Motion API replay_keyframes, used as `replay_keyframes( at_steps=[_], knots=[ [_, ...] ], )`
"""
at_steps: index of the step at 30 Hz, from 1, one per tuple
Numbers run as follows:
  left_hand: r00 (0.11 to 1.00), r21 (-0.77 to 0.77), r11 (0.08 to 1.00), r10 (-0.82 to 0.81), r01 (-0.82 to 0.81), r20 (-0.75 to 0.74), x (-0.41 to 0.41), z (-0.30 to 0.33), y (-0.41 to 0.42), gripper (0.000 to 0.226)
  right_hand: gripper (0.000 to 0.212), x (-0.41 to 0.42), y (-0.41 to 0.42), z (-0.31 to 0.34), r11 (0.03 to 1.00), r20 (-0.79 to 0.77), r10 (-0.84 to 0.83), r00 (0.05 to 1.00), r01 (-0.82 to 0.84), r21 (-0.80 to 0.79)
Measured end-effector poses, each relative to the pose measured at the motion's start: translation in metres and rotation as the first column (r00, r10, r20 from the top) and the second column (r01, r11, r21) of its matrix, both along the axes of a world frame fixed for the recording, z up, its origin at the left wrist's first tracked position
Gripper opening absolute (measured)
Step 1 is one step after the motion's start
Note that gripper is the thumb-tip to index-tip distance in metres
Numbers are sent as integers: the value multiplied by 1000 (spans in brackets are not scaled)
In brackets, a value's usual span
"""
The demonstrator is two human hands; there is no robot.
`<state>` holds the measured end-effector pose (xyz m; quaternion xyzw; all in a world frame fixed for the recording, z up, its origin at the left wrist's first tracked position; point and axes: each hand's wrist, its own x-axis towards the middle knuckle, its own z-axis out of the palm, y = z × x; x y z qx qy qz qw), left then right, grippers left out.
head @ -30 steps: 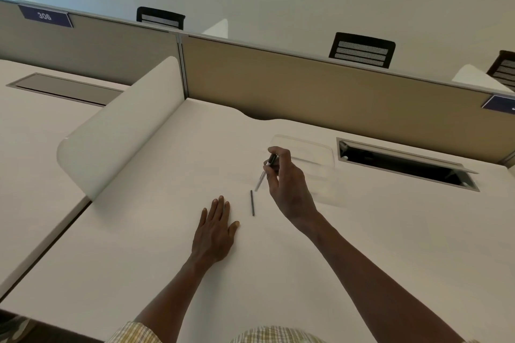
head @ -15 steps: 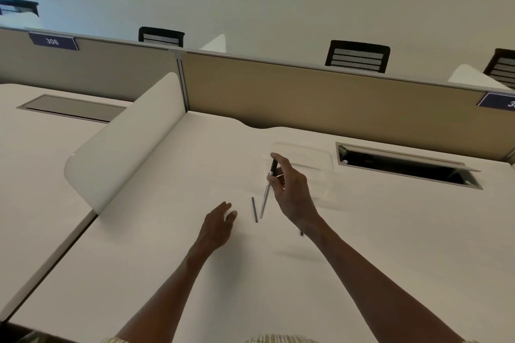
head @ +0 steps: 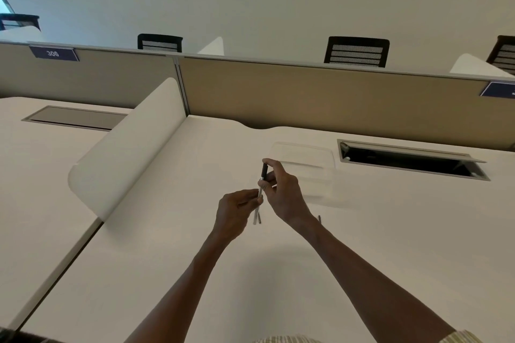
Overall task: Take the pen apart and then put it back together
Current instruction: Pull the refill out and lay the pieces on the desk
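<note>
- Standing nearly upright above the desk, the pen (head: 261, 191) is held between both hands, black cap end up and pale barrel running down.
- Near its top, the right hand (head: 282, 193) has forefinger and thumb closed on the dark upper part, other fingers loosely curled behind.
- Lower down, the left hand (head: 235, 210) has its fingertips pinched on the pale barrel from the left; whether the grip is firm, I cannot tell.
- Just below the barrel's lower end a thin dark rod (head: 259, 218) shows, close against the pen; whether it lies on the desk or is held is unclear.
- Another small dark piece (head: 319, 218) lies on the desk just right of the right wrist.
- Behind the hands sits a clear plastic tray (head: 306, 156), blurred and hard to make out.
- All this is over a white desk (head: 362, 231) with an open cable slot (head: 409, 159) on the far right.
- A curved white divider (head: 125, 153) rises to the left, a tan partition (head: 320, 97) runs along the back, and black chair backs (head: 356, 51) show above it.
</note>
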<state>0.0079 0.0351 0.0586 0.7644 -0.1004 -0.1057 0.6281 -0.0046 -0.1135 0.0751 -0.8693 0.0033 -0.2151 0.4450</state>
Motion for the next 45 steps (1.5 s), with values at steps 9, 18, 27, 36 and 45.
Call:
replay_keyframes(
  at_steps=[9, 18, 27, 36, 45],
  knots=[
    [994, -56, 992, 113, -114, -14, 7, -8, 2, 15, 46, 6, -1, -4, 998, -12, 21, 1000, -20, 57],
    [964, -161, 951, 252, -263, -85, 26, -10, 12, 13, 10, 11, -16, -31, 974, -147, -224, 963, 227, 8],
    [955, -253, 921, 279, -297, -105, 50, -7, 13, 9, 18, 30, -3, -71, 946, -415, -281, 865, 178, -269],
    [946, -260, 914, 273, -311, -175, 61, -22, 7, 11, 26, 48, 11, -94, 887, -486, -343, 804, 107, -450],
    [941, -267, 910, 265, -316, -211, 63, -29, -2, 12, 6, 58, 15, -96, 900, -546, -351, 761, 113, -422]
  ],
)
